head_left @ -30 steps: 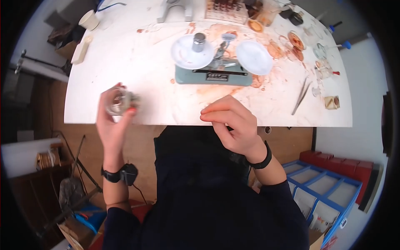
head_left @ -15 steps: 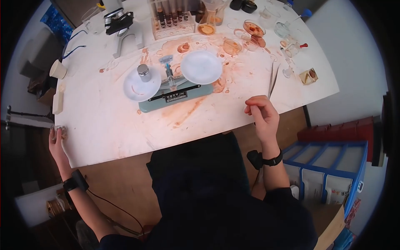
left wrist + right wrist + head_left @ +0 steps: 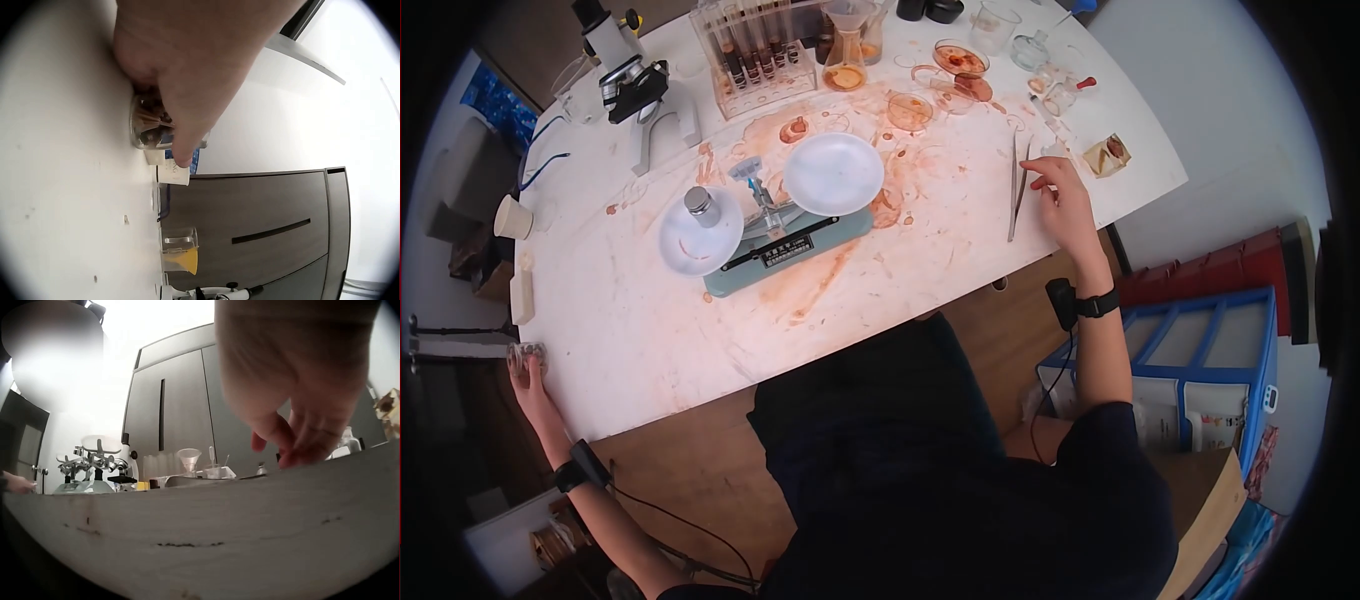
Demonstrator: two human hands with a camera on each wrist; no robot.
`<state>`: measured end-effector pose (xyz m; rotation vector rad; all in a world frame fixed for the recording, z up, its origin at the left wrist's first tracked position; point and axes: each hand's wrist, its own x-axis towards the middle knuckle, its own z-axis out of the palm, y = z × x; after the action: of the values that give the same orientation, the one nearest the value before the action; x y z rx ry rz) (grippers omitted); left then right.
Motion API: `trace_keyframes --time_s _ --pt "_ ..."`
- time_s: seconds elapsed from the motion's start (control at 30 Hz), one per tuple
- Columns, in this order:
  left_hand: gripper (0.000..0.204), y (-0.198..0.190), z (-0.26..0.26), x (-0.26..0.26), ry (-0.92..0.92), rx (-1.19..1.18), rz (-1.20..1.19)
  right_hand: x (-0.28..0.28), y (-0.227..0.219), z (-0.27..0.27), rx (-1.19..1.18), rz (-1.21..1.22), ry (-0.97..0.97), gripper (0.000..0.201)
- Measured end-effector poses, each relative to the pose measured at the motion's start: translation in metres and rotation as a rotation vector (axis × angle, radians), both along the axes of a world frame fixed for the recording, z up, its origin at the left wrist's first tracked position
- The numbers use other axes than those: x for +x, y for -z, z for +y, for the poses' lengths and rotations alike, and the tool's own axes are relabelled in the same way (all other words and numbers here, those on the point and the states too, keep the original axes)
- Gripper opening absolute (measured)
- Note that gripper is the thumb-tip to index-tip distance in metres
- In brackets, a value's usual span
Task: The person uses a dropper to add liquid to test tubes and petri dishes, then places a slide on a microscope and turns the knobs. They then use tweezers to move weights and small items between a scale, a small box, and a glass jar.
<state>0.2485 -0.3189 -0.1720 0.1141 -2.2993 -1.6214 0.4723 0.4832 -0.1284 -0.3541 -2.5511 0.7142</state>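
Note:
At the table's left edge my left hand (image 3: 537, 395) grips a small glass jar (image 3: 527, 358). Brown pieces show through the jar's wall in the left wrist view, where the hand (image 3: 187, 69) covers much of the glass jar (image 3: 147, 122) and the thumb lies along its side. My right hand (image 3: 1068, 208) is over the right part of the table with fingers bent loosely downward. Its fingertips are right at the metal tweezers (image 3: 1014, 200), which lie on the tabletop. From the right wrist, the hand (image 3: 300, 406) appears with fingertips close over the table surface.
A balance scale (image 3: 785, 250) carries a metal weight (image 3: 701, 207) on its left pan. Behind stand a microscope (image 3: 635, 90), a test tube rack (image 3: 765, 85) and a flask (image 3: 845, 75). Stained petri dishes (image 3: 960, 58) and a small paper packet (image 3: 1108, 155) lie at the right.
My left hand has carried the glass jar left to the table's edge and stays there. My right hand has moved right and forward to the tweezers. The head view has turned.

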Motion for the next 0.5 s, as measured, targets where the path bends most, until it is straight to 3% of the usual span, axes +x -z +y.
trace_keyframes --time_s 0.13,0.2,0.3,0.4,0.5 --pt "0.050 0.002 0.005 0.011 0.045 0.049 0.030 -0.006 -0.006 -0.012 0.411 -0.113 -0.052 0.046" --pt "0.051 0.000 0.009 0.022 0.067 0.087 0.049 -0.010 -0.008 -0.012 0.455 -0.157 -0.069 0.042" --pt "0.051 0.011 -0.002 0.047 -0.107 -0.306 0.161 -0.013 -0.005 -0.006 0.512 -0.171 -0.091 0.036" --pt "0.048 -0.028 0.092 0.093 -0.346 -0.247 0.304 -0.011 -0.003 -0.009 0.506 -0.161 -0.075 0.032" --pt "0.045 -0.022 0.128 0.113 -0.174 -0.394 0.456 -0.010 -0.004 -0.014 0.532 -0.091 -0.079 0.031"
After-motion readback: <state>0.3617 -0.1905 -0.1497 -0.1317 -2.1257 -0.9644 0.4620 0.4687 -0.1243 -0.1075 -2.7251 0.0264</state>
